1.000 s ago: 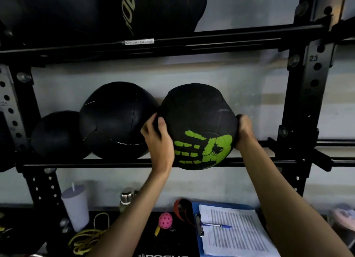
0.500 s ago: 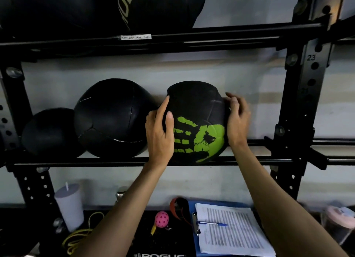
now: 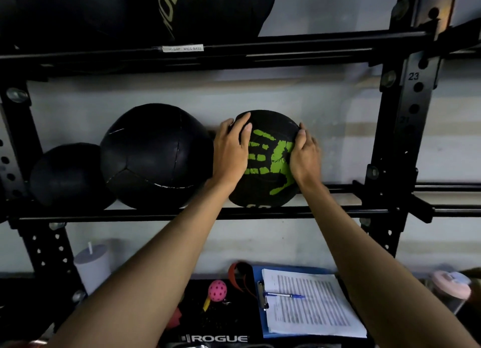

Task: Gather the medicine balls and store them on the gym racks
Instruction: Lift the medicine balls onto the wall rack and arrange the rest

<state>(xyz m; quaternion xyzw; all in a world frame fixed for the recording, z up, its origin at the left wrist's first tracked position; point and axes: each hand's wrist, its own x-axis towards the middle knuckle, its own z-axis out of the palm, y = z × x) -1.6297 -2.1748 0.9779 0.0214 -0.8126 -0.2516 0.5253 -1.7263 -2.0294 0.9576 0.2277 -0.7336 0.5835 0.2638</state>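
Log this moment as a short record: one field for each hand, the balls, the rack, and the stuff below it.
left hand: left hand holds the handprint ball on its left side
right hand: right hand holds its right side
ball position: on the middle rails of the rack
neighbours: big ball, then small ball, to its left
upper shelf: top ball
below: clipboard with pen, pink ball, cup

I saw the green-handprint ball (image 3: 268,165) resting centre-frame on the rack's middle shelf (image 3: 338,212), right of a larger black ball (image 3: 156,157) and a smaller black ball (image 3: 67,176) at far left.
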